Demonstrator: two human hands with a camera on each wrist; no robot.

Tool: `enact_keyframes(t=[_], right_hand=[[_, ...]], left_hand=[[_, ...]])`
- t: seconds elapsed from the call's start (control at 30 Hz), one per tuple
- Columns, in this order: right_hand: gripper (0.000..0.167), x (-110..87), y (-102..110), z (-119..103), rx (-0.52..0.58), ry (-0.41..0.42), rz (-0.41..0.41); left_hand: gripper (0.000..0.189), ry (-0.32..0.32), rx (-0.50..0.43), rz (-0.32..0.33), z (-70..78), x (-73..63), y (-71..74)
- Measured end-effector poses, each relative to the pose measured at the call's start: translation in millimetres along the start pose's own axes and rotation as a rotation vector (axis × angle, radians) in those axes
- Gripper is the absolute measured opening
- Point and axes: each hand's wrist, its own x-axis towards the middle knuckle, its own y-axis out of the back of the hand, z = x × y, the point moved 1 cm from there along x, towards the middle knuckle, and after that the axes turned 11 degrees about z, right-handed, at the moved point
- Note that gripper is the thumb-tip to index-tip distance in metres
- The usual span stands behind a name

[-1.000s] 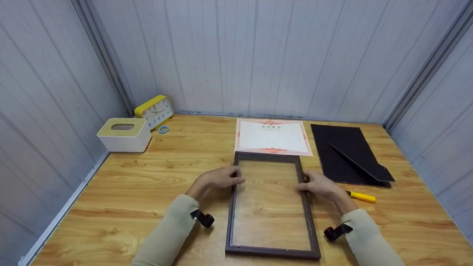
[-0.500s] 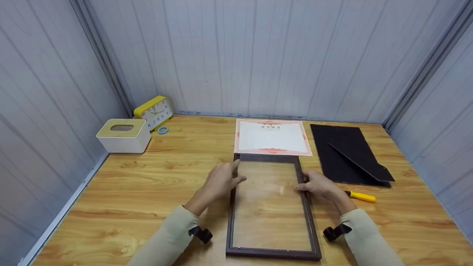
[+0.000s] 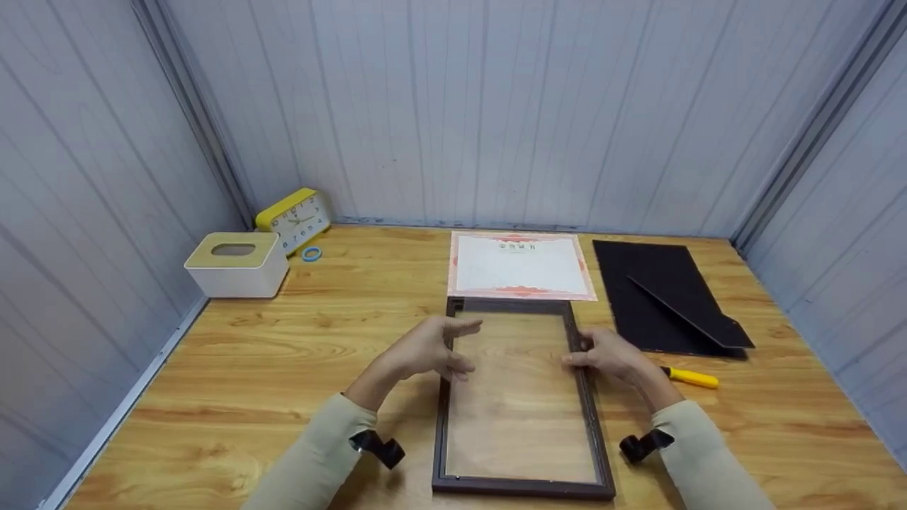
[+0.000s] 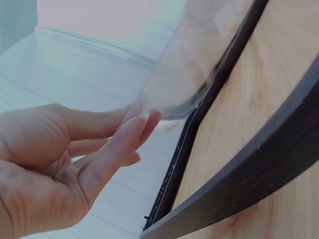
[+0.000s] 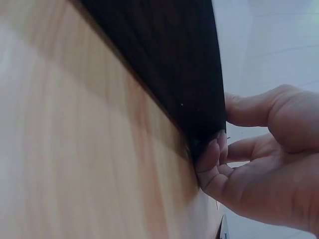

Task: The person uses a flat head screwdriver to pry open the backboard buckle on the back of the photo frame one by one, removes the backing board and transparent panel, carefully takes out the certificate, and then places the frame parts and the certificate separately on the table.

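Observation:
A dark brown picture frame (image 3: 441, 439) with a clear pane (image 3: 521, 425) lies on the wooden table. My right hand (image 3: 611, 354) grips its right rail, thumb over the top and fingers curled against the outer side; the right wrist view shows these fingers (image 5: 212, 159) at the rail's lower edge. Over the left rail, my left hand (image 3: 429, 350) reaches with extended fingers and the thumb apart. In the left wrist view its fingertips (image 4: 142, 122) are near a corner of the clear pane (image 4: 199, 55); whether they touch it I cannot tell.
A red-bordered certificate (image 3: 521, 265) lies beyond the frame. To the right are a black backing board (image 3: 655, 283) with its raised stand (image 3: 698, 315) and a yellow-handled tool (image 3: 694, 377). Back left hold a tissue box (image 3: 237, 273), a yellow clock (image 3: 297, 219) and a blue ring (image 3: 312, 253).
My left hand has let go of the left rail, lifted and shifted so its fingers reach in over the pane. The right hand keeps its grip; the frame has hardly moved.

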Motion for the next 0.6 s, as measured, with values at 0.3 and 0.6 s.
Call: enact_keyframes(t=[0.3, 0.6], right_hand=[[0.056, 3.2, 13, 7, 0.04, 0.009, -0.181], [0.096, 0.4, 16, 8, 0.057, 0.04, -0.212]], left_hand=[[0.068, -0.025, -0.05, 0.027, 5.9, -4.3, 21.0], [0.067, -0.13, -0.13, 0.229, 21.3, -17.2, 71.7]])
